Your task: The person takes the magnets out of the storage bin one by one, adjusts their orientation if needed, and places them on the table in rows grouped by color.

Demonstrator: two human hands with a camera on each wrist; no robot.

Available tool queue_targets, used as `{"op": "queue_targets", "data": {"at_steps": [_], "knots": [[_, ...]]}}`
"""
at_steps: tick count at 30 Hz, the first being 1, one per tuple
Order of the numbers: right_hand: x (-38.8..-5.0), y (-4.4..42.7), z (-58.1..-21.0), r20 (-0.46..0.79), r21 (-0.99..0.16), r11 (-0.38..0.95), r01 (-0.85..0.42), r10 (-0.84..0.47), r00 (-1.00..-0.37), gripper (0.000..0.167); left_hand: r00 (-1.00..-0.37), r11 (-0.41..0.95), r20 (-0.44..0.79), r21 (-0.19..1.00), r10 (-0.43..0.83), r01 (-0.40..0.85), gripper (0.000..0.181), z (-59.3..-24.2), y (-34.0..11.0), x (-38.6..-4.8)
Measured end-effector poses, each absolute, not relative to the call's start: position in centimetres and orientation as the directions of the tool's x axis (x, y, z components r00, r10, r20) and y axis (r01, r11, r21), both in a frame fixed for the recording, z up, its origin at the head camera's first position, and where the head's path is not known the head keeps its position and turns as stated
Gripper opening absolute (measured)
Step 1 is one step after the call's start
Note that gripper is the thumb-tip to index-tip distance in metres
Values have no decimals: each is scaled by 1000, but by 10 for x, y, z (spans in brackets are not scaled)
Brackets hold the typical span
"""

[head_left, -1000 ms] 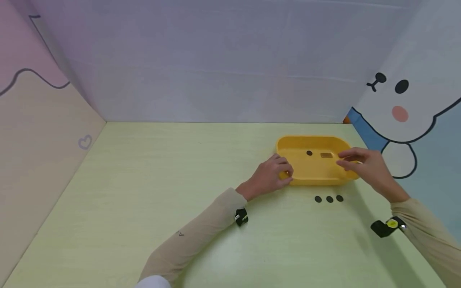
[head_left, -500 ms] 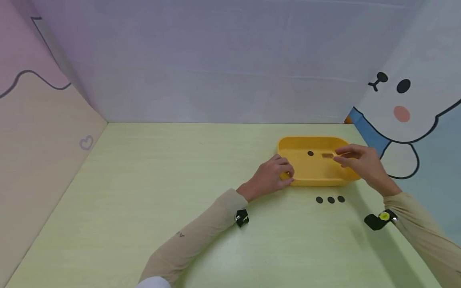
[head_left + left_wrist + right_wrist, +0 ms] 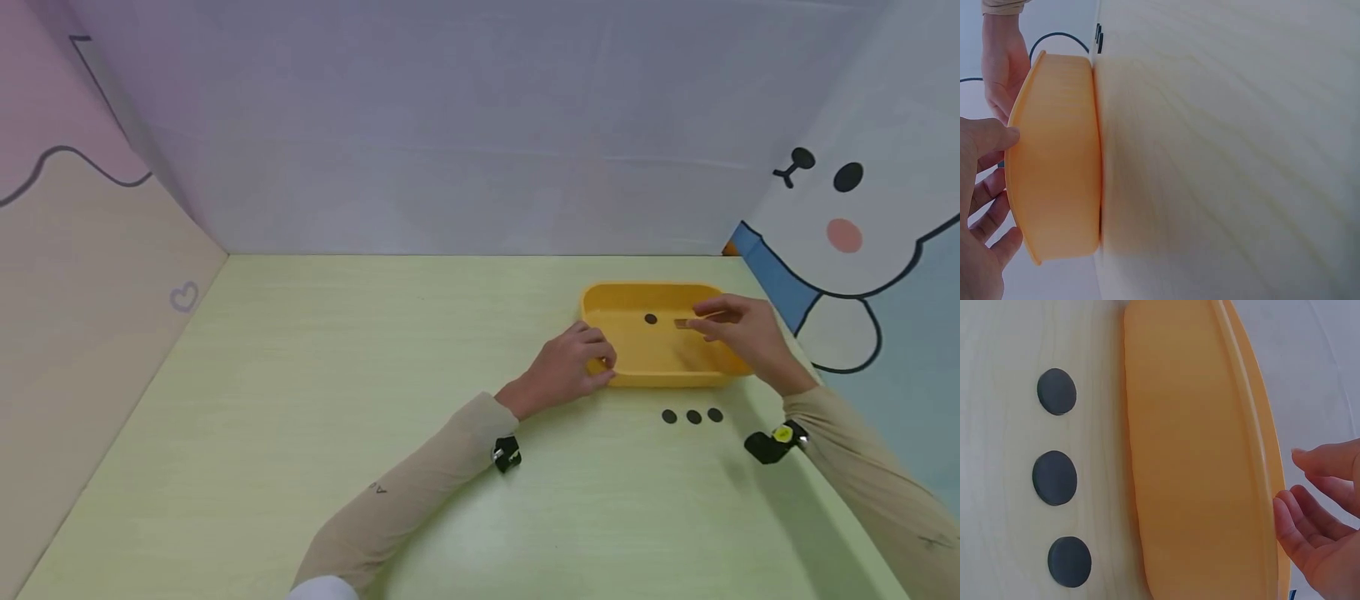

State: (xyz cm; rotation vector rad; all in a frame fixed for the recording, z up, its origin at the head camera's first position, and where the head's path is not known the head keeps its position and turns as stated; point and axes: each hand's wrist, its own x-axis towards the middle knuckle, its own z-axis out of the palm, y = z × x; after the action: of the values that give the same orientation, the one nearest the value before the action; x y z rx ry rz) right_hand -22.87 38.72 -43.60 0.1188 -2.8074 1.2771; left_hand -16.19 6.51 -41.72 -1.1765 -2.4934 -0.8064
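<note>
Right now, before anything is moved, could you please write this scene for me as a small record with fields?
Tray: yellow, standing on the table
Left hand: holds the rim at the tray's left end
Right hand: above the tray's right part, fingers apart from thumb, no held thing visible
Inner disc: one, dark, lying in the tray
Outer discs: three, dark, in a row on the table in front of the tray
Brown patch: inside the tray, beside the right fingers; what it is, I cannot tell
</note>
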Motion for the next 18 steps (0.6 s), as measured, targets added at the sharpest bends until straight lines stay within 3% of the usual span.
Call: {"op": "queue_targets", "data": {"at_steps": [4,11,18], "knots": [[-240,391,-452,81,-754,652,-80,-29,-996,44,-638,516,451,375,624,770,8,-416,64,-161],[-212,346,-396,-10,-787,617,-9,-27,-1000,46,-635,514,452,373,626,772,8,-414,63,-159],[-209,333,-388,-40,-764,645,-4,-53,-998,44,-632,511,460,372,623,775,7,-416,64,-159]]}}
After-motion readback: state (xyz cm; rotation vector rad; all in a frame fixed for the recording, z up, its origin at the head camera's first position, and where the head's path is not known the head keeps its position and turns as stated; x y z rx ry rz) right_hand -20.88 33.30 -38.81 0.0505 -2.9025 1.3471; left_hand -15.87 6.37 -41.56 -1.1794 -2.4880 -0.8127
